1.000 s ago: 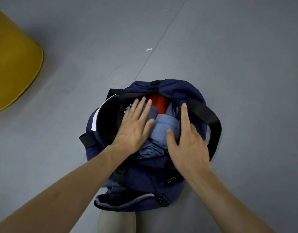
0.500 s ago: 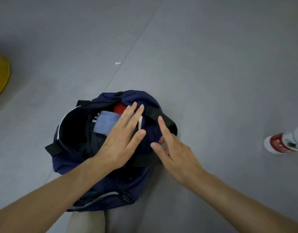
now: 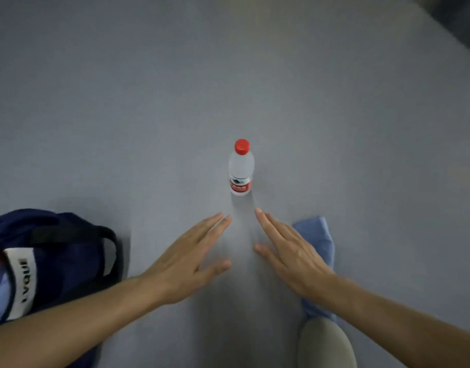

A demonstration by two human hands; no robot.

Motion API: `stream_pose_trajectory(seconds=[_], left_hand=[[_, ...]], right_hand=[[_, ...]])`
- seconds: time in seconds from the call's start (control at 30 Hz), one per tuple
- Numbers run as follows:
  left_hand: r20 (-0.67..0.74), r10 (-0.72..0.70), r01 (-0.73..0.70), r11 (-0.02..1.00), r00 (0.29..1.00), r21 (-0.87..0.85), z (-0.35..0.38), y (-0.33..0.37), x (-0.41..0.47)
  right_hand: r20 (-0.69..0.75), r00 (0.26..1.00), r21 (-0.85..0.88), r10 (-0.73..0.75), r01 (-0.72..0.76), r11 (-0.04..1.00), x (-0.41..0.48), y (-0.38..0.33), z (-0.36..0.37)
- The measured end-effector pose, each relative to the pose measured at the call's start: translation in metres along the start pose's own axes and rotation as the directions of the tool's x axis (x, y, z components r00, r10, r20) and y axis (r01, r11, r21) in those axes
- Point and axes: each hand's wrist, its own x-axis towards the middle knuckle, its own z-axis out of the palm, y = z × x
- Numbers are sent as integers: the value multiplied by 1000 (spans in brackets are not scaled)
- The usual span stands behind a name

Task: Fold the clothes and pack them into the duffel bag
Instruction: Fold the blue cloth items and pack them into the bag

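The navy duffel bag sits at the lower left with a black strap and a white label; light blue cloth shows inside at its left edge. A light blue garment lies on the grey floor at the lower right, partly under my right arm. My left hand and my right hand are both stretched out flat with straight fingers, holding nothing, side by side above the floor between the bag and the garment. They point toward a water bottle.
A clear water bottle with a red cap and red label stands upright on the grey floor just beyond my fingertips. A pale knee shows at the bottom right. A dark edge crosses the top right corner.
The view has swung right, so the bag slid to the left edge. Both hands left the bag and now reach forward, open, toward the bottle. The blue garment came into view.
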Motion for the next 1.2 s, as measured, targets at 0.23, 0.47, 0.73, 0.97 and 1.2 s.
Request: stream_pose_trajectory(seconds=[0.23,0.47,0.73,0.97,1.2], left_hand=[[24,58,-58,998,998,-2,95,59,109],[225,24,-70,978,974,199,180,67,149],[112,14,-7,998,994,-61,184,64,152],[191,-441,456,636,877,-622,175,80,187],[31,-359,340,849,933,-405,165,61,170]], right_hand=[[-312,946,-98,87,-124,987,-49,115,27],[-179,918,-147,353,-380,913,-70,170,76],[-326,878,-212,349,-428,879,-44,171,69],[-331,843,-309,424,-522,795,3,152,57],[-383,874,-280,298,-417,865,9,155,67]])
